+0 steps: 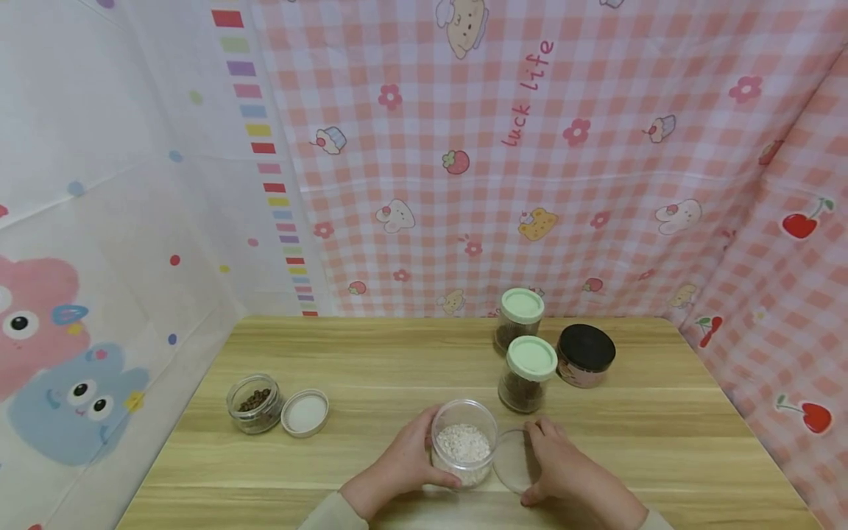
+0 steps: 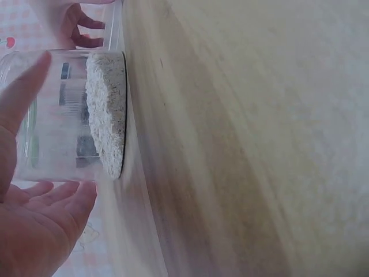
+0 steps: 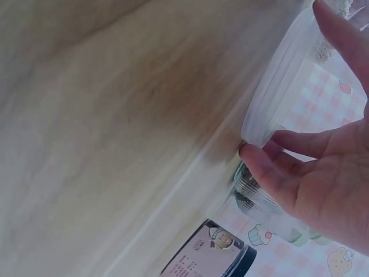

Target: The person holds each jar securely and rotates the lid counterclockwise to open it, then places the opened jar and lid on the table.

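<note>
A clear jar [image 2: 63, 115] holding white flakes [image 1: 464, 443] stands upright and uncovered on the table [image 1: 397, 368], near the middle of its near side. The left hand [image 1: 412, 453] grips it from the left, thumb along the near wall and fingers curled about the far side; this hold probably steadies the jar while leaving its mouth free. Just to the right, a clear lid [image 1: 513, 462] lies beside the jar's foot. The right hand [image 1: 563, 460] holds it by the rim, thumb at the near edge and fingers bent at the far edge, seemingly because so thin a disc offers little else to grasp. Whether every fingertip touches the rim cannot be told.

To the far right, two green-lidded jars, a nearer one [image 1: 530, 368] and a farther one [image 1: 522, 313], stand with dark contents, next to a black-lidded tub [image 1: 586, 361]. All three are covered and outside the hands' space. Well to the left, a small jar [image 1: 255, 424] of brown pieces [image 1: 255, 400] stands uncovered. A white round lid [image 1: 306, 413] lies just beside it, perhaps so the pair stays together. A printed cloth [image 1: 424, 199] hangs behind the table.
</note>
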### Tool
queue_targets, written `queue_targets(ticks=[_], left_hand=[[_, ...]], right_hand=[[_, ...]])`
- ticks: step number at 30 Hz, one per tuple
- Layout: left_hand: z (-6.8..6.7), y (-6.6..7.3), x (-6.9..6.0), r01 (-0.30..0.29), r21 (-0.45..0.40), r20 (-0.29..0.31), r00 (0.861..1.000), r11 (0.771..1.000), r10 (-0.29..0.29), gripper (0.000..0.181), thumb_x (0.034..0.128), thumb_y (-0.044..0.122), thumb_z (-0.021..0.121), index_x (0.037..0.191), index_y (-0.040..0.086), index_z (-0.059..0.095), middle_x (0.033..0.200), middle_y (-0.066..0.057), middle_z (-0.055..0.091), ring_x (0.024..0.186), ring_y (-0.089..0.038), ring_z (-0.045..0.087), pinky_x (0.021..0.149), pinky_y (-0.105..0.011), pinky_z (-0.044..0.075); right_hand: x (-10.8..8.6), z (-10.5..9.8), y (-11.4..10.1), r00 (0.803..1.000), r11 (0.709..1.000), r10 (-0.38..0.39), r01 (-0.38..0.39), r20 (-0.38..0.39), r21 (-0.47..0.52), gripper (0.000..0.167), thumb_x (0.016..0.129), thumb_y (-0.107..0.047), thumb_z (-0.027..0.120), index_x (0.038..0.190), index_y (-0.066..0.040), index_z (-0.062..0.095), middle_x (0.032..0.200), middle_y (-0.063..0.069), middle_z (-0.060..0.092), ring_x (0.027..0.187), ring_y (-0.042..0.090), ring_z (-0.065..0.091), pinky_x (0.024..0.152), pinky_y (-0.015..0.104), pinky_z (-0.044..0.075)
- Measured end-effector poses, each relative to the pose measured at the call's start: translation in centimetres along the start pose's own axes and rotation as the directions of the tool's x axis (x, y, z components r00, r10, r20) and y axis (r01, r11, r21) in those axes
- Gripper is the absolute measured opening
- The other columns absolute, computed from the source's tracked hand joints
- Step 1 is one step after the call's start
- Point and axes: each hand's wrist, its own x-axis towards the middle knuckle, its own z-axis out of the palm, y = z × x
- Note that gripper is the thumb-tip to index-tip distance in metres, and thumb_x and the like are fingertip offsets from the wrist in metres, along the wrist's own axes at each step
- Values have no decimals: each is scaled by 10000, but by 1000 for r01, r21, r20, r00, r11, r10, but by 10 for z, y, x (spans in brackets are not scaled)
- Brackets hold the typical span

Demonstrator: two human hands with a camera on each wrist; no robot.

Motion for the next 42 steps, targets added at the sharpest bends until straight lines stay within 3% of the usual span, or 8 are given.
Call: queue_targets(ticks=[18, 31, 42], left_hand=[[-9, -11, -7, 15, -52, -69, 997, 999, -18, 1062, 503, 410, 913, 1369, 31, 430, 1304, -124, 557, 1186, -296, 535, 983, -446, 462], [-33, -17, -14, 82, -17, -87, 993, 996, -83, 1070, 533, 360, 910, 1391, -8, 389, 1352, -198, 509, 1239, -373, 486, 1033, -527, 392], [-45, -25, -17, 115, 13, -169, 979, 993, -112, 1069, 528, 368, 910, 1390, -4, 399, 1336, -206, 525, 1238, -372, 487, 1041, -536, 377]], right_hand=[[12, 10, -13, 999, 998, -23, 21, -24, -64, 1039, 461, -347, 941, 1264, 125, 481, 1267, 279, 452, 1210, 454, 400, 1018, 537, 384], [31, 24, -30, 997, 989, -74, 71, -23, -129, 1030, 523, -392, 892, 1284, 146, 454, 1277, 282, 449, 1208, 456, 418, 1011, 510, 404], [41, 26, -56, 997, 993, -53, 46, -58, -112, 1022, 530, -373, 896, 1271, 169, 447, 1187, 247, 466, 1147, 408, 435, 989, 492, 415]])
